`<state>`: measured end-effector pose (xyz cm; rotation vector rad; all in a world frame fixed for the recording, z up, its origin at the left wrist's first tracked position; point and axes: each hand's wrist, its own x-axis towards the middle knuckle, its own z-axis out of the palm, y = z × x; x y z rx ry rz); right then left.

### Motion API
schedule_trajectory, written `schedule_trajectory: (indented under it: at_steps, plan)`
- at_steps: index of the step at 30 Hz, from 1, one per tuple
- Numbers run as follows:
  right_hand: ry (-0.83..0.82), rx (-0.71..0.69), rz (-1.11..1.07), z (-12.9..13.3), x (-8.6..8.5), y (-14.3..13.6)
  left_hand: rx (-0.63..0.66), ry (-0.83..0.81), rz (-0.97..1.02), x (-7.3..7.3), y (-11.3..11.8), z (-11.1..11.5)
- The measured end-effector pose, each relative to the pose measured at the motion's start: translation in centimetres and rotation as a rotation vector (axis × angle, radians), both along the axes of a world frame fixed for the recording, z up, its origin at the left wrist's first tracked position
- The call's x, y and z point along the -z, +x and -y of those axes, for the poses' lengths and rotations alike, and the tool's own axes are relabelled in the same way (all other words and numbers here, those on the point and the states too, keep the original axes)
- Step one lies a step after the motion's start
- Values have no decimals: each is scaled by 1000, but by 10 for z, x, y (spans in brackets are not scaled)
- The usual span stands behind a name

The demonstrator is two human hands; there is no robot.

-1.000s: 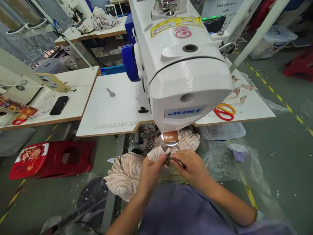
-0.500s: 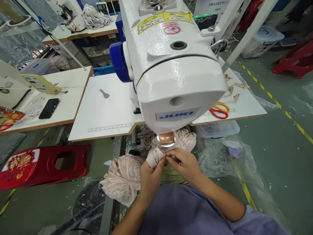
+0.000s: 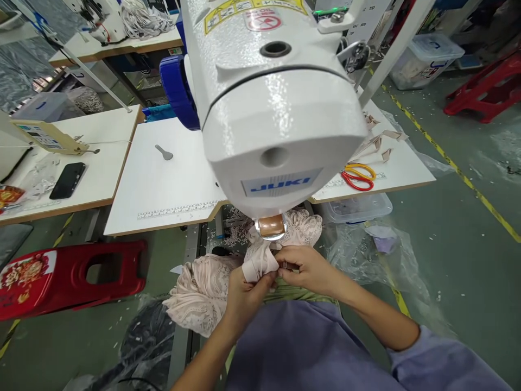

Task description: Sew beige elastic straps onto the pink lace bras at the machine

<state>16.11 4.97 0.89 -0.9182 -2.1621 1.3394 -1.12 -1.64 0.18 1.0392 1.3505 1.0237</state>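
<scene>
My left hand point(image 3: 249, 296) is closed around a folded piece of pale pink fabric strap point(image 3: 259, 265), just in front of the sewing machine head point(image 3: 280, 146). My right hand point(image 3: 303, 267) pinches at the right end of the same strap, its thumb and forefinger meeting the left thumb there; the very tips are partly hidden. A large bundle of pale pink lace garments point(image 3: 201, 296) hangs to the left of my left hand. More pink lace point(image 3: 303, 228) bunches behind my hands, beneath the brown and silver part point(image 3: 272, 226) under the machine head.
Scissors with red and yellow handles point(image 3: 358, 176) lie on the right side of the white table point(image 3: 163, 179), near fabric scraps point(image 3: 380, 141). A small grey tool point(image 3: 164, 152) rests on its left side. A red stool point(image 3: 114, 271) stands left, a lidded plastic box point(image 3: 360, 208) below right.
The view has shifted, with the machine now lower and further left in it. My hands stay together on the strap, which shows a wider fold between them.
</scene>
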Motion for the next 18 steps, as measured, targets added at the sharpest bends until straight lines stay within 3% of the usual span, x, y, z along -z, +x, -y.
schedule_trajectory:
  at_steps: [6, 10, 15, 18]
  plan:
    - [14, 103, 38, 4, 6, -1, -11, -19, 23, -8, 5, -8]
    - [-46, 96, 60, 2, 4, 4, 11, 50, -107, -10, 2, -10]
    - [-186, 102, 87, -5, -9, 19, 153, 4, -132, -15, -9, -17]
    - [-157, 93, 160, -5, -14, 24, 227, -11, -126, -18, -11, -21]
